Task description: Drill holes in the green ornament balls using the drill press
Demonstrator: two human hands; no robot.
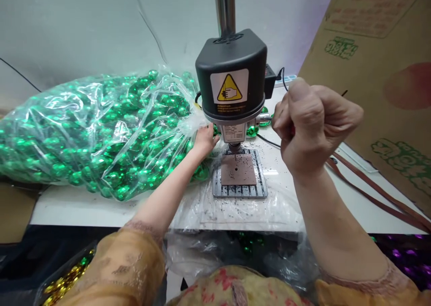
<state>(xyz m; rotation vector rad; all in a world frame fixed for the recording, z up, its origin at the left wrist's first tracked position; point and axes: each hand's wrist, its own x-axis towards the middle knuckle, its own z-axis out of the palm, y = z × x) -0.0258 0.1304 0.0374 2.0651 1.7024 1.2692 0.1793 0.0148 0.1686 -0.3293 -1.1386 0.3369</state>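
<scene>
Your right hand (313, 128) curls round the lever (264, 118) at the drill press's (231, 79) right; your left hand (204, 140) (I cannot tell its grip) sits opposite, beside the bagged green beads (134, 130).

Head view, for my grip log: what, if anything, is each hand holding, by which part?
Right hand: closed, apparently on the outer end of the lever. Left hand: at the bag's gathered neck; any hold is hidden.
</scene>
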